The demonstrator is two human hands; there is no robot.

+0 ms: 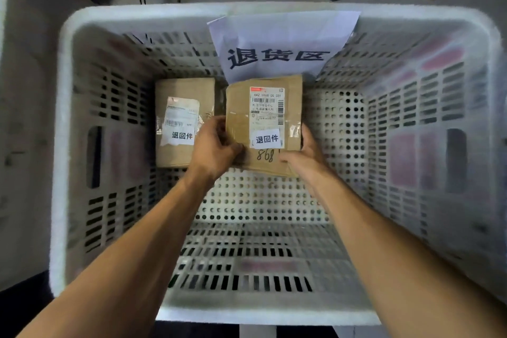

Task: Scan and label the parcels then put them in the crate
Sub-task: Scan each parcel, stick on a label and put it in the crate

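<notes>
Nearest, two bare forearms reaching down past the near rim of the white slotted crate toward its perforated floor. Left hand curled over the near left corner of the held parcel, fingers bent round the edge and gripping. Right hand cupped at the near right corner, thumb laid along the front edge, fingers wrapped out of sight round the right side, gripping likewise. Parcel low in the crate, toward the far wall, near edge seemingly lifted a little off the floor; whether the far edge already rests cannot be told. On top, a printed shipping label, a small white sticker with three printed characters, and handwritten digits below. Just beside it on the left, a second parcel lying flat on the crate floor, carrying its own label and a matching sticker. Beyond, a white paper sign with large black characters hanging over the far rim.

Step in hand, by judgement: the last one for this parcel, labelled and now being set down in the crate. Next move calls for lowering the near edge flat, keeping the side snug to the neighbour without riding onto it, then loosening both grips and lifting the hands clear without dragging the box askew.
</notes>
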